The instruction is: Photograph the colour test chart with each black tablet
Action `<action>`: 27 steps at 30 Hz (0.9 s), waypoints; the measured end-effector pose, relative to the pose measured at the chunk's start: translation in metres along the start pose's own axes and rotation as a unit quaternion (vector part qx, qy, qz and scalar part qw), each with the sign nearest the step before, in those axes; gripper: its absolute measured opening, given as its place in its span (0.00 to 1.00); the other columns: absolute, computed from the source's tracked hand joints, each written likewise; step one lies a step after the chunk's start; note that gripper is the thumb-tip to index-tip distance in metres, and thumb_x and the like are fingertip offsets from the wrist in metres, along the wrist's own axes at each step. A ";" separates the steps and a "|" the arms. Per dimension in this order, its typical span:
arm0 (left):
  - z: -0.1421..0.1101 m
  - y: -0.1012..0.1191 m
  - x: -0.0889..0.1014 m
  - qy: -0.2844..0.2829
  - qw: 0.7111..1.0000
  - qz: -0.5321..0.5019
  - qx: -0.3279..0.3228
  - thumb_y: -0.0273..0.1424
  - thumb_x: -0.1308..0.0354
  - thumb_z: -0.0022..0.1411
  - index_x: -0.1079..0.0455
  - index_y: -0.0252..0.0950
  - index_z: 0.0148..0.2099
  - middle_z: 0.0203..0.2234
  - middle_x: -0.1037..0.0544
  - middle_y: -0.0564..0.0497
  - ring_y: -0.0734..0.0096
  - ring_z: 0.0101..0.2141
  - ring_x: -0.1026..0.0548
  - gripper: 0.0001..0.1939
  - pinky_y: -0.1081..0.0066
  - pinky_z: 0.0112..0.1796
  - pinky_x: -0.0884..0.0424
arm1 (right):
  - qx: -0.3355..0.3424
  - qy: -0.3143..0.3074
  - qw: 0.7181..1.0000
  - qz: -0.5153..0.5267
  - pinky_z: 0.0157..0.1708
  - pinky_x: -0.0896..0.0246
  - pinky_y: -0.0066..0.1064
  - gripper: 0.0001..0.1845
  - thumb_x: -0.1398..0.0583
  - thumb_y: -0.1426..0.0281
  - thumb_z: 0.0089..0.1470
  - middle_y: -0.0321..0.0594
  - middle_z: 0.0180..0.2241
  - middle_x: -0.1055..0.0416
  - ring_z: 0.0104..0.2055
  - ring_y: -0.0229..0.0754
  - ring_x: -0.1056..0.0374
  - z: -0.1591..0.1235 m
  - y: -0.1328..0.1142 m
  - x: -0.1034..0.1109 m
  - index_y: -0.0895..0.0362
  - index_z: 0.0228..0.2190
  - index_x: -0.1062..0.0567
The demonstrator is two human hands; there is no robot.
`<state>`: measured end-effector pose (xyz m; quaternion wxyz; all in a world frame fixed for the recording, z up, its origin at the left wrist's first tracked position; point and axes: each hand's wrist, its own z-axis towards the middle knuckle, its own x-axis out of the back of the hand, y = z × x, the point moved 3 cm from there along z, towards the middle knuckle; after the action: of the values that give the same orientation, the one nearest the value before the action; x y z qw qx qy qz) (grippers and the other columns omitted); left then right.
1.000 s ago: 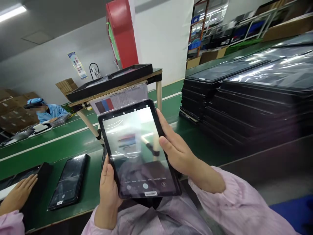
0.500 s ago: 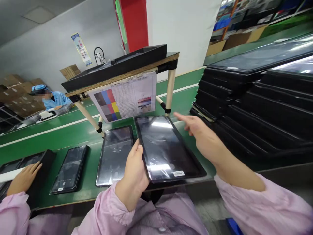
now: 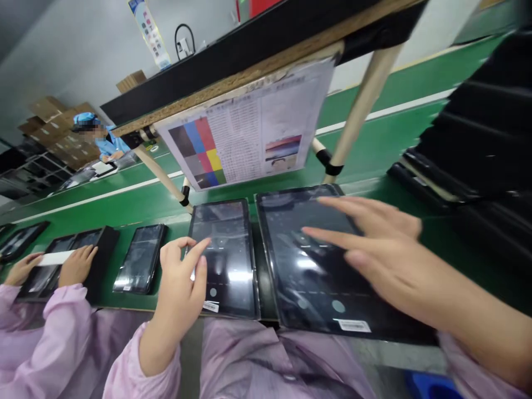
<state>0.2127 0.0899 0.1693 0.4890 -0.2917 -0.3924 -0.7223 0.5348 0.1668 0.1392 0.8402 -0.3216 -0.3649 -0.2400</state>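
Observation:
Two black tablets lie side by side on the green belt before me. My right hand [image 3: 376, 244] hovers over the right tablet [image 3: 316, 271], fingers stretched out, index and middle fingertips close to its screen. My left hand [image 3: 183, 277] reaches to the left tablet [image 3: 222, 257], its index finger and thumb extended at the screen's left edge. Neither hand holds anything. Both screens show a dim camera view with a round button near the bottom.
A colour test chart [image 3: 245, 130] hangs from a low wooden shelf [image 3: 266, 61] above the belt. A third tablet [image 3: 141, 257] lies further left. A co-worker's hands [image 3: 77, 263] rest on a black tray [image 3: 58, 263]. Stacked black trays [image 3: 477, 144] stand at right.
The tablet I held up with both hands now lies flat on the belt at right. My left hand let go and moved to the left tablet; my right hand came down over the right one.

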 end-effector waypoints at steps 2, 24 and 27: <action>0.005 -0.007 -0.005 -0.025 0.995 0.093 -0.022 0.26 0.50 0.67 0.22 0.41 0.53 0.45 0.31 0.41 0.53 0.49 0.33 0.19 0.49 0.51 0.34 | -0.012 0.037 0.999 0.013 0.56 0.52 0.67 0.27 0.60 0.49 0.67 0.33 0.67 0.44 0.65 0.65 0.45 -0.006 0.001 0.009 0.29 0.56 0.29; 0.001 0.006 -0.024 -0.097 0.983 0.105 -0.116 0.28 0.51 0.70 0.24 0.35 0.53 0.42 0.34 0.41 0.55 0.45 0.36 0.17 0.49 0.47 0.36 | -0.144 0.093 0.984 -0.048 0.55 0.46 0.62 0.24 0.53 0.61 0.68 0.42 0.61 0.35 0.61 0.58 0.39 -0.043 0.005 0.010 0.43 0.42 0.17; 0.003 0.013 -0.026 -0.106 0.984 0.099 -0.103 0.27 0.53 0.70 0.25 0.35 0.54 0.43 0.35 0.41 0.54 0.46 0.37 0.18 0.49 0.48 0.34 | -0.175 0.125 0.976 0.035 0.58 0.46 0.58 0.20 0.52 0.56 0.68 0.32 0.63 0.38 0.62 0.54 0.40 -0.055 0.008 0.016 0.30 0.50 0.24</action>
<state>0.2340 0.1021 0.1542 0.4810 -0.4526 -0.3345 -0.6723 0.5746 0.1304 0.1195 0.8179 -0.4436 -0.1980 -0.3083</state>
